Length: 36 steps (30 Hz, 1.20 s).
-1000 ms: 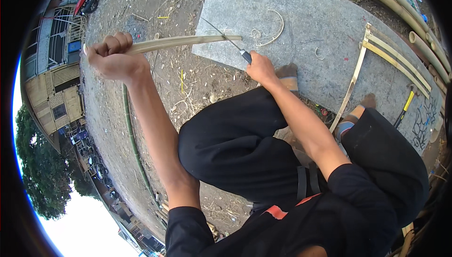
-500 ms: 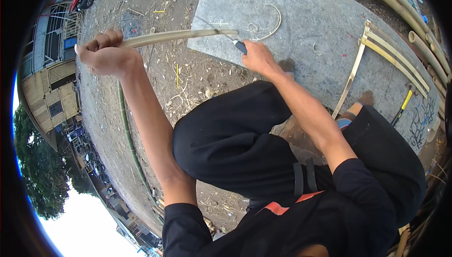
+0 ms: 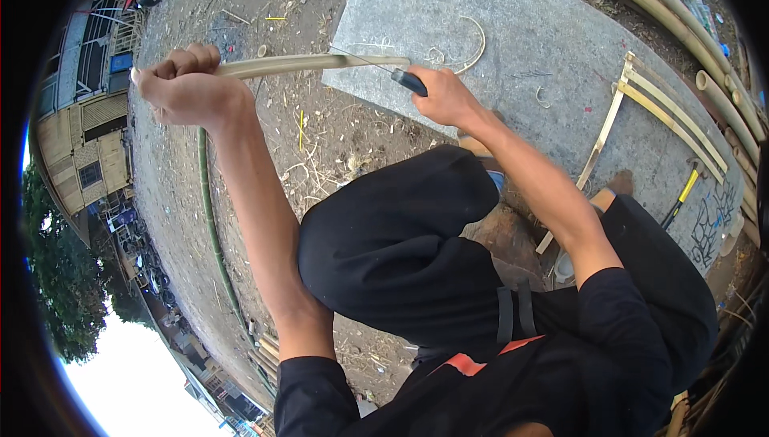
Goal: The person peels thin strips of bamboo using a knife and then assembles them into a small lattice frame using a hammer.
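Observation:
My left hand (image 3: 191, 91) is closed around the left end of a pale, slightly bowed bamboo strip (image 3: 292, 65). The strip runs rightward above my bent knee, its far end close to my right hand (image 3: 447, 99). In that hand is a knife (image 3: 411, 82), gripped by its dark handle. Its thin blade slants up and left across the strip near the strip's right end. Whether the edge bites into the bamboo is too small to tell. A curled bamboo shaving (image 3: 481, 44) lies on the slab just beyond my right hand.
A grey concrete slab (image 3: 553, 24) lies ahead and to the right. On it rest a bamboo strip frame (image 3: 627, 80) and a yellow-handled hammer (image 3: 685, 189). Bamboo poles (image 3: 649, 0) line its far right edge. A long green pole (image 3: 211, 213) lies on the littered ground at left.
The knife blade lies at a flatter slant than before, its tip lower. The view has shifted slightly. Both hands keep hold of the same things.

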Motion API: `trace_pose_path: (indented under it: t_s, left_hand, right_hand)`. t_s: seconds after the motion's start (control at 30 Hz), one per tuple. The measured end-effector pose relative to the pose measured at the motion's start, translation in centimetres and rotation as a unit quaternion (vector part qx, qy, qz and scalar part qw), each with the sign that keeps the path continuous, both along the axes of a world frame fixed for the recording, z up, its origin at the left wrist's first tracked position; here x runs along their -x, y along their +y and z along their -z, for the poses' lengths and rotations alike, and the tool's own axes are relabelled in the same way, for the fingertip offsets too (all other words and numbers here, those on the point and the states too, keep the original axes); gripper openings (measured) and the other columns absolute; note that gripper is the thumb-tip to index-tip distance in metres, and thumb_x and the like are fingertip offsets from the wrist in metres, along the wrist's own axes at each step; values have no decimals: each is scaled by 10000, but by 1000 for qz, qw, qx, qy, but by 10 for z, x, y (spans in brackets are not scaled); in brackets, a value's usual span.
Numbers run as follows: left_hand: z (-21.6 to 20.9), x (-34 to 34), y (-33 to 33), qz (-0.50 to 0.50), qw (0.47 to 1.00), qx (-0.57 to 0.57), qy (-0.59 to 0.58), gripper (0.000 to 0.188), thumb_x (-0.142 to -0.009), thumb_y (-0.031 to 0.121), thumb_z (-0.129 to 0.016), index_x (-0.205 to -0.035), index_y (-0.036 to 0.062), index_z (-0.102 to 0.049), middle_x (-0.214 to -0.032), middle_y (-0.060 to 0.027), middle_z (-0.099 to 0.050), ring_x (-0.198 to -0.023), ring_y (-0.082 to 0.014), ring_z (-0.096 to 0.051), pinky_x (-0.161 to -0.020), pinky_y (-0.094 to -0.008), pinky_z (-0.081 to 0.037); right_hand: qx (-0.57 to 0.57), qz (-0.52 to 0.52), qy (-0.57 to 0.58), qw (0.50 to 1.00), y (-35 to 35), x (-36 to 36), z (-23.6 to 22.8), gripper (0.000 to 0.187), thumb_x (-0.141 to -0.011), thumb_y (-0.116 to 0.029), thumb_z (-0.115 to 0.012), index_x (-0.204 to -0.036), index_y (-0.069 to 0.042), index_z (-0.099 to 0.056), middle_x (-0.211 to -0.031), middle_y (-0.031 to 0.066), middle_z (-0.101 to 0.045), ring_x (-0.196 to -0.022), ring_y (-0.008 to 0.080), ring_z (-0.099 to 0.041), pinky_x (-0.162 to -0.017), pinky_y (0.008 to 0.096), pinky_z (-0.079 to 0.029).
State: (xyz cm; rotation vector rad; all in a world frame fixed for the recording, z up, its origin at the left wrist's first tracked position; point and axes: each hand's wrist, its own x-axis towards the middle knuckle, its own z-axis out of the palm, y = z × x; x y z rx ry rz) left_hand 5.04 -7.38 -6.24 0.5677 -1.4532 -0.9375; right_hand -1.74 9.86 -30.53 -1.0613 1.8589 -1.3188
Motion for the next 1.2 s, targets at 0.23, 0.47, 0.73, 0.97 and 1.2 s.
trace_pose_path:
  t_s: [0.23,0.47,0.73,0.97,1.2]
  left_hand:
    - [0,5,1,39,999,-16,-8,398,-950,364,-311,-627,158,-201,-503,9,-213,-469,-133,-209,-475,-321,-232]
    - [6,5,4,35,999,-8,-6,406,-958,365,-308,-627,163,-186,-490,18,-210,-464,-123,-208,-474,-308,-217]
    - [-6,5,7,44,999,-4,-20,346,-948,323,-305,-664,157,-197,-519,9,-200,-500,-138,-217,-503,-319,-239]
    - [3,12,4,45,999,-16,-6,323,-937,301,-306,-674,156,-188,-535,7,-185,-528,-145,-222,-519,-327,-247]
    - [-1,3,-3,59,998,4,-18,431,-971,395,-320,-640,157,-181,-501,6,-184,-479,-128,-182,-482,-323,-207]
  right_hand:
    - [-272,-14,70,960,5,24,91,268,-768,-100,-596,-1026,-43,-641,-1004,219,-687,-961,387,-665,-812,499,-523]
    - [-203,-7,-122,972,2,23,85,207,-745,-99,-569,-926,-18,-630,-812,220,-665,-808,400,-649,-718,468,-497]
    - [-39,24,-26,999,0,2,22,284,-749,-97,-591,-1023,-32,-615,-832,258,-655,-833,432,-642,-728,497,-486]
    - [-268,26,24,963,12,9,102,277,-753,-114,-585,-1015,-46,-641,-954,252,-675,-941,423,-647,-793,501,-505]
    - [7,61,-39,997,9,5,30,247,-737,-114,-587,-961,-11,-588,-813,247,-645,-805,434,-632,-713,513,-445]
